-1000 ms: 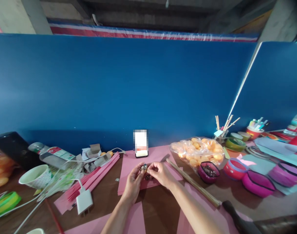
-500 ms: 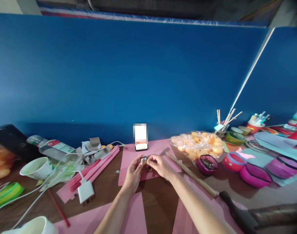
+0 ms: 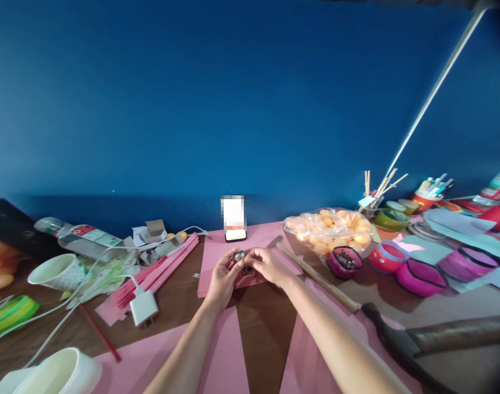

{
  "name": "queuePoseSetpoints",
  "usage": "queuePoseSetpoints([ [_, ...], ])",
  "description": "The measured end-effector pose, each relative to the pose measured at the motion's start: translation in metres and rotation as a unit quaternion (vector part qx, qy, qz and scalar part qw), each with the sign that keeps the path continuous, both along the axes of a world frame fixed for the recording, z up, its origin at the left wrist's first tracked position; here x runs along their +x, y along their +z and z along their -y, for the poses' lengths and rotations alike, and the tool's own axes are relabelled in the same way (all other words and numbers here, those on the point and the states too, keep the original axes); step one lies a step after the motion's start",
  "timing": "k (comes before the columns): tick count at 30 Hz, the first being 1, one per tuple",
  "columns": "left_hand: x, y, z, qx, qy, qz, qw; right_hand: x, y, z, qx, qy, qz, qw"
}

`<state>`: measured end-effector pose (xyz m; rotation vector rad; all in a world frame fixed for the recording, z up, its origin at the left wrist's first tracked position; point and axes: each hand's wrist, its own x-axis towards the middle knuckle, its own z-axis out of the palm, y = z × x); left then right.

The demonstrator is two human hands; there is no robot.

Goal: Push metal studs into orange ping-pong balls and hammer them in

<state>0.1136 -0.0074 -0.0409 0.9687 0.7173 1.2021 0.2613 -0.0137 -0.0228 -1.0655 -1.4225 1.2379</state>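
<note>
My left hand is closed around a small shiny, silvery round object above a pink sheet. Right beside it, my right hand is closed, its thumb and fingertips pinched at the object's right side. Something small and dark shows between and below the fingertips, too small to make out. Behind the hands stands a phone with a bright, blurred-out screen.
On the right lie a bag of orange balls, a purple bowl of small dark bits, a wooden stick and a hammer. A white charger, cables, pink strips and a paper cup are on the left.
The view has tilted down a little, so the table things sit higher in the picture. Both hands remain together at the small object, with their fingers slightly shifted.
</note>
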Motion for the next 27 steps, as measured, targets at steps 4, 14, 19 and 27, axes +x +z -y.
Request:
queuePoseSetpoints([
  [4,0.0009,-0.0006,-0.0004,0.007,0.016,-0.017,1.0,-0.0003,0.0013,0.0015,-0.008,0.0,0.004,1.0],
  [14,0.0011,-0.0012,0.0013,0.014,0.014,-0.019,1.0,-0.0022,0.0047,0.0035,-0.026,-0.007,-0.011,1.0],
  [19,0.0006,-0.0008,0.0015,0.012,0.024,-0.024,0.999,-0.0035,0.0069,0.0061,-0.009,-0.013,0.0,1.0],
  [27,-0.0002,0.0017,0.0028,0.009,0.021,-0.026,0.999,-0.0037,0.0024,0.0049,0.018,-0.04,0.042,0.998],
])
